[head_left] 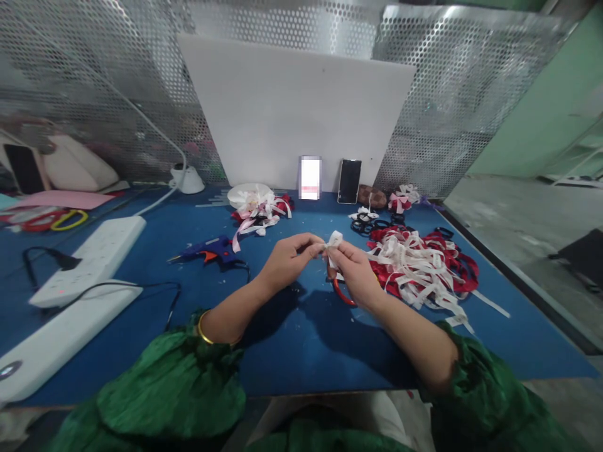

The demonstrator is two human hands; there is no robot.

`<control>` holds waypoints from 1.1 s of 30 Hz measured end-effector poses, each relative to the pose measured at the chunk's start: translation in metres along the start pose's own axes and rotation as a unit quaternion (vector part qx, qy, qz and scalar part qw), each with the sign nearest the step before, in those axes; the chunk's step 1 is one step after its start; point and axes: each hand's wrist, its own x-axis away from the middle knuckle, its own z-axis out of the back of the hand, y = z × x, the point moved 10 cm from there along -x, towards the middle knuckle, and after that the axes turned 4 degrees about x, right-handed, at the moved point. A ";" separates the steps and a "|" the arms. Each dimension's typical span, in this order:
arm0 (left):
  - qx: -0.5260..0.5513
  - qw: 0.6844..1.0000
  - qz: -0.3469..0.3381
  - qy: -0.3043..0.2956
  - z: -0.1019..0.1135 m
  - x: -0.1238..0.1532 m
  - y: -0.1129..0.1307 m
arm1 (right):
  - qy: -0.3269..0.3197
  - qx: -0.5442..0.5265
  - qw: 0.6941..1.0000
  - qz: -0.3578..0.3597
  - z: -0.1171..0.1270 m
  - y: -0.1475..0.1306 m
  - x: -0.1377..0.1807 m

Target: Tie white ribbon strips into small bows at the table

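Over the middle of the blue table, both hands meet at a small white ribbon bow. My left hand pinches its left side between thumb and fingertips. My right hand grips the bow from the right, fingers curled. Beneath the right palm a red loop shows, looking like a scissors handle; the rest of it is hidden by the hand. Close to the right hand lies a big heap of white and red ribbons. A blue glue gun rests on the table left of my left hand.
Two white power strips with black cords take up the left side. A white dish with ribbon pieces, a lit phone and a dark phone stand at the back before a white board. Black hair ties lie back right.
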 end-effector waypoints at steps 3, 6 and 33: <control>0.110 0.992 0.059 0.031 0.000 0.002 -0.010 | -0.009 0.089 0.995 0.032 -0.002 -0.004 0.000; 0.150 0.983 0.083 0.064 -0.001 0.006 -0.015 | -0.003 0.132 0.990 0.044 -0.003 -0.003 0.001; 0.227 0.954 0.187 0.061 -0.007 0.012 -0.033 | 0.009 0.161 0.986 0.040 0.009 -0.014 -0.003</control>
